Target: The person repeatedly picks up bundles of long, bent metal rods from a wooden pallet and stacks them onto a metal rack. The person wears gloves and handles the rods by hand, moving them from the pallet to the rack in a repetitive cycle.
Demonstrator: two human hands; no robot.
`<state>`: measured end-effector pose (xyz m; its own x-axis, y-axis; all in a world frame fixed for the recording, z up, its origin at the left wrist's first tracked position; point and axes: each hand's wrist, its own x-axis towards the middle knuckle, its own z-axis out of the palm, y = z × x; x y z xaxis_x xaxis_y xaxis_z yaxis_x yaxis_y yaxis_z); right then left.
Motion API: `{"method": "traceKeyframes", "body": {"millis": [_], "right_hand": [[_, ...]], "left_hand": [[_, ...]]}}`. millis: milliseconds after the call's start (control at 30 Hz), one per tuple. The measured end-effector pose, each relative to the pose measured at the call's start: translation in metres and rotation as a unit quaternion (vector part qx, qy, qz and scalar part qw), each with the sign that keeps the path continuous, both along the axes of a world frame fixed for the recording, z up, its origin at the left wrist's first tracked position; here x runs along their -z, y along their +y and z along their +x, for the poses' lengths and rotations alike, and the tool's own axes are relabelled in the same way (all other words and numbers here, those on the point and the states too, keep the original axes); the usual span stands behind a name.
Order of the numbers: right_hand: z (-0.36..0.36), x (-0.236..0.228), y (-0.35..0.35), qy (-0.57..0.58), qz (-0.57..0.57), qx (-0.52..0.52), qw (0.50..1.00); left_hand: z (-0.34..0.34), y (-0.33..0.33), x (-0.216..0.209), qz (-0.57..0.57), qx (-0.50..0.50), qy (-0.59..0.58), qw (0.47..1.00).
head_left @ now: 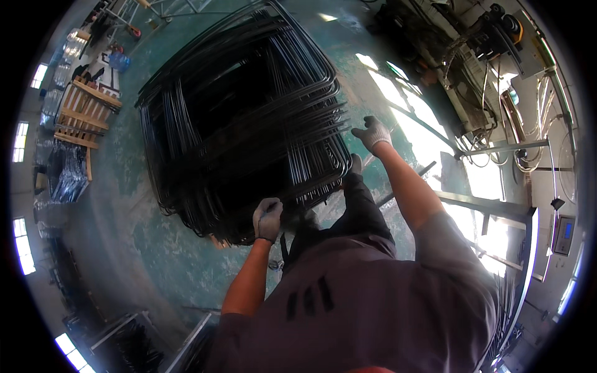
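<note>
A big stack of black bent metal tube frames (242,118) lies on the green floor in front of me. My left hand (267,219), in a grey work glove, is closed on the near edge of the stack. My right hand (372,132), also gloved, reaches out to the stack's right side, its fingers at the end of a tube near the rounded corner; whether it grips the tube I cannot tell. My dark trouser leg and shoe (356,165) stand next to the stack's right corner.
A wooden pallet (87,112) and a dark wrapped bundle (62,174) lie at the left. A metal machine frame with cables (491,149) and a small control panel (564,233) stand at the right. More metal racks (124,339) sit at the lower left.
</note>
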<state>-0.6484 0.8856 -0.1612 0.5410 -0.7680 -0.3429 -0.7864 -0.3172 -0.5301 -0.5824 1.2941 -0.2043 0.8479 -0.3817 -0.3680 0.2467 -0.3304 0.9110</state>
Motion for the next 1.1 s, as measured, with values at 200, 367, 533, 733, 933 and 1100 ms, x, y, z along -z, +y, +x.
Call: {"method": "traceKeyframes", "body": {"millis": [200,367,533,733,933,1100], "right_hand": [[0.142,0.040,-0.081,0.003,-0.011,-0.002,1.000],[0.234,0.103,-0.135,-0.049,0.023,0.057,0.997],[0.265,0.155,-0.161,-0.145,0.512,-0.013,0.846],[0.250,0.109,-0.139,-0.207,0.589,-0.005,0.781],[0.213,-0.038,-0.085,-0.246,0.535,-0.042,0.807],[0.179,-0.102,-0.026,-0.275,0.564,-0.061,0.776]], "left_hand": [[0.032,-0.069,-0.028,-0.049,-0.058,0.065,0.995],[0.052,-0.133,-0.053,-0.058,-0.136,0.136,0.980],[0.093,-0.199,-0.064,-0.052,-0.129,0.110,0.984],[0.180,-0.261,-0.054,-0.050,-0.088,0.060,0.993],[0.239,-0.348,-0.103,-0.299,-0.042,0.299,0.905],[0.260,-0.371,-0.150,-0.367,0.033,0.277,0.888]]}}
